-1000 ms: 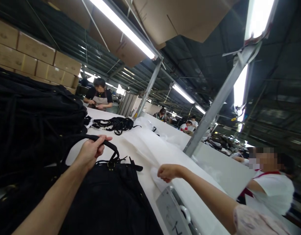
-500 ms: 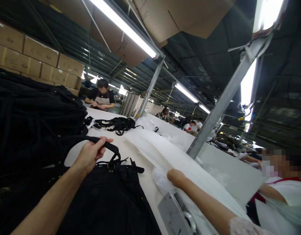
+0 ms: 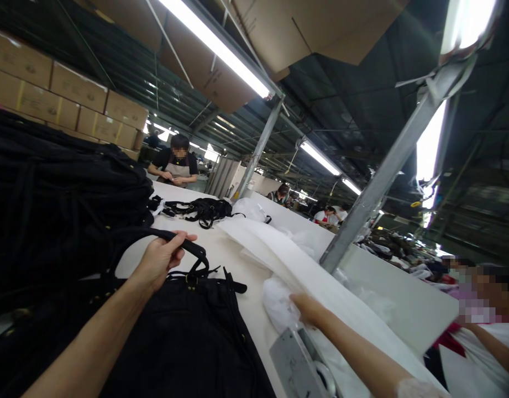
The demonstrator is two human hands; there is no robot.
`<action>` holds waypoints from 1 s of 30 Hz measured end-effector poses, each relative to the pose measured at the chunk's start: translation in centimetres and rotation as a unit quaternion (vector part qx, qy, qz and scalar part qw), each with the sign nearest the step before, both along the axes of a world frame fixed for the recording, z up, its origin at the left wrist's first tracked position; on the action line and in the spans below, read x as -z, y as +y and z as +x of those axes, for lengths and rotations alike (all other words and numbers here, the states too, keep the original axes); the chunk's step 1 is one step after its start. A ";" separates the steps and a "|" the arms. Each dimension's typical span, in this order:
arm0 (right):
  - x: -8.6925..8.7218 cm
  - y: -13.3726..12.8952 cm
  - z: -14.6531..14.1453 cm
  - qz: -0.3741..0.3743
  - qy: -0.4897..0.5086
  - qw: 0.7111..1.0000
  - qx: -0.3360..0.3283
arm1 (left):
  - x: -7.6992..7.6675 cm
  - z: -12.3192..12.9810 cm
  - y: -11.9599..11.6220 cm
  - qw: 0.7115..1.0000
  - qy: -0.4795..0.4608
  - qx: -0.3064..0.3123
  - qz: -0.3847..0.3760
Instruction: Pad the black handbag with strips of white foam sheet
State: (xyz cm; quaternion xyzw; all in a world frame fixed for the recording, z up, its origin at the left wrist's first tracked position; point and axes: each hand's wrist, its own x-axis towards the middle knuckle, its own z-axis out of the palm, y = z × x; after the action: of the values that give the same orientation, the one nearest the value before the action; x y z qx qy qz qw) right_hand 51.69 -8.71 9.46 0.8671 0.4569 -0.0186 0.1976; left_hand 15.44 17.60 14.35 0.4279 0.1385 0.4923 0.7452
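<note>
My left hand [image 3: 165, 260] is wrapped round the raised carrying strap of a black handbag [image 3: 183, 337]. The bag lies before me on the white table, with brass-coloured fittings at the strap's base. To the right, my right hand [image 3: 307, 308] is closed at the edge of a crumpled white bundle [image 3: 279, 301], thin paper or plastic; its fingertips are partly hidden. Beside and behind that hand spread large thin white sheets [image 3: 274, 243]. Just below it sits a grey metal box-like device [image 3: 295, 359] with a curved handle.
A tall pile of black bags [image 3: 63, 204] stands at the left, cartons [image 3: 80, 91] stacked behind it. Black straps [image 3: 204, 209] lie further back on the table [image 3: 171, 225]. A slanted metal post [image 3: 378, 171] rises at the right. Co-workers [image 3: 177, 163] sit beyond, another person close at right.
My right hand has shifted slightly, and the crumpled white bundle now shows more fully beside it. My left hand keeps hold of the strap. The view has turned slightly left.
</note>
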 end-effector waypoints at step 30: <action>-6.1 0.1 -4.2 0.356 0.207 0.910 0.040 | 0.4 0.1 -0.2 1.000 -0.008 -0.007 -0.026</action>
State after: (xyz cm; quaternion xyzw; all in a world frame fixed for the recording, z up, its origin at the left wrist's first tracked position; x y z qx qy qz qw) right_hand 47.52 -8.57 15.52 0.8739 0.4293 -0.0420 -0.2242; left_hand 15.49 17.39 13.91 0.4037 0.1484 0.4969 0.7537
